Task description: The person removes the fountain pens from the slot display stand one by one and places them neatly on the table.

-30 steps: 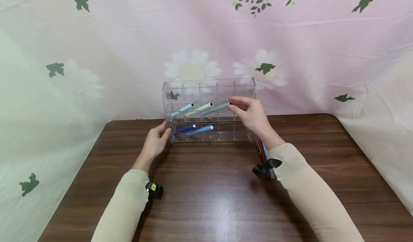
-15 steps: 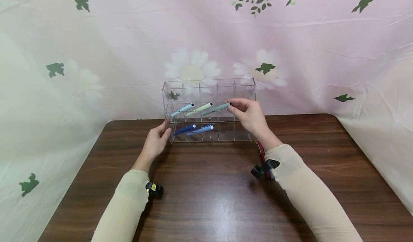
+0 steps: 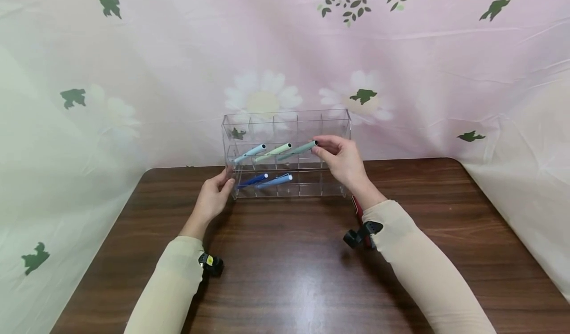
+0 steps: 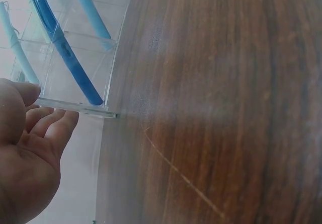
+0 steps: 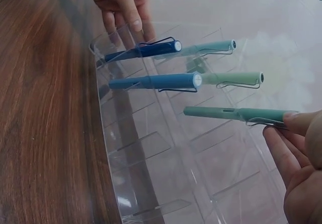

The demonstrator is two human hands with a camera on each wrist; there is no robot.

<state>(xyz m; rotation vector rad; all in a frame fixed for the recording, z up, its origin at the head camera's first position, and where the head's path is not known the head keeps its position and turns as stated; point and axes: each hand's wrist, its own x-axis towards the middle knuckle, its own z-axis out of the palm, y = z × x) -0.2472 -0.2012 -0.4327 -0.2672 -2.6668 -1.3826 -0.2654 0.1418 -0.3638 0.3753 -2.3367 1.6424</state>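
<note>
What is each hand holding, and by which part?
Right hand: the teal pen, by its clip end. Left hand: the clear rack, by its left side.

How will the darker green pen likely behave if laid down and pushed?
Probably stiff: the darker green pen looks straight, pinched at one end by fingers. Slim, so likely light. Its round barrel may roll, though the clip might stop it.
</note>
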